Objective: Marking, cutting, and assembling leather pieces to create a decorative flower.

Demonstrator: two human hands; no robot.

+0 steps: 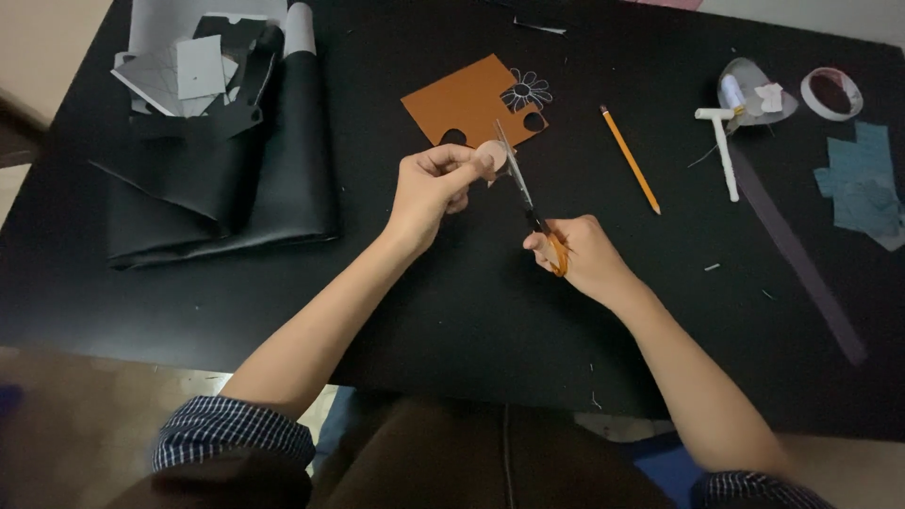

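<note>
My left hand (432, 186) pinches a small round pale cut-out (490, 154) above the black table (471, 311). My right hand (580, 254) grips orange-handled scissors (524, 193), whose blades point up and meet the edge of the cut-out. Just behind lies an orange-brown sheet (464, 102) with round holes cut from its near edge. A flower drawn in white (527, 91) sits at the sheet's right corner.
A yellow pencil (630, 158) lies right of the sheet. Folded black material (222, 179) with paper scraps (189, 71) is at the left. At the right are a white T-shaped tool (722, 141), a tape roll (831, 92), teal scraps (863, 184) and a long dark strip (797, 259).
</note>
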